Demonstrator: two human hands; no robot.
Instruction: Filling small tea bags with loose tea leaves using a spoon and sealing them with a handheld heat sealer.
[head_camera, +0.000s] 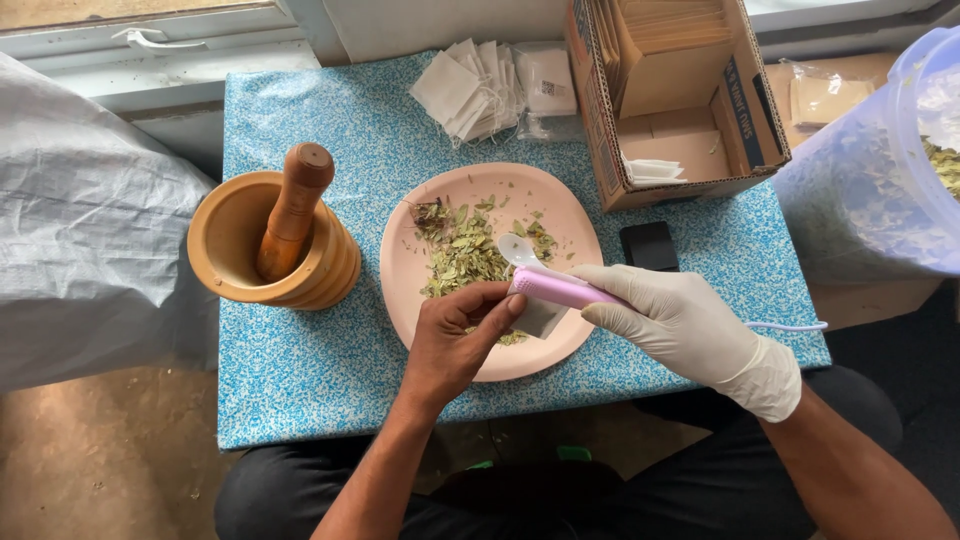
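Small white bag (540, 318) mostly hidden by left hand (462, 335) & pink tool (562, 288). Plastic tub (880, 190) cut off at right edge; pestle (292, 210) tip hidden inside mortar (232, 262).

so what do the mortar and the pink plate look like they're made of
Mortar and pestle: apparently wood, with tan and brown grain, turned ridges and a matte finish. Pink plate: smooth with a faint sheen, likely plastic or melamine, possibly glazed ceramic.
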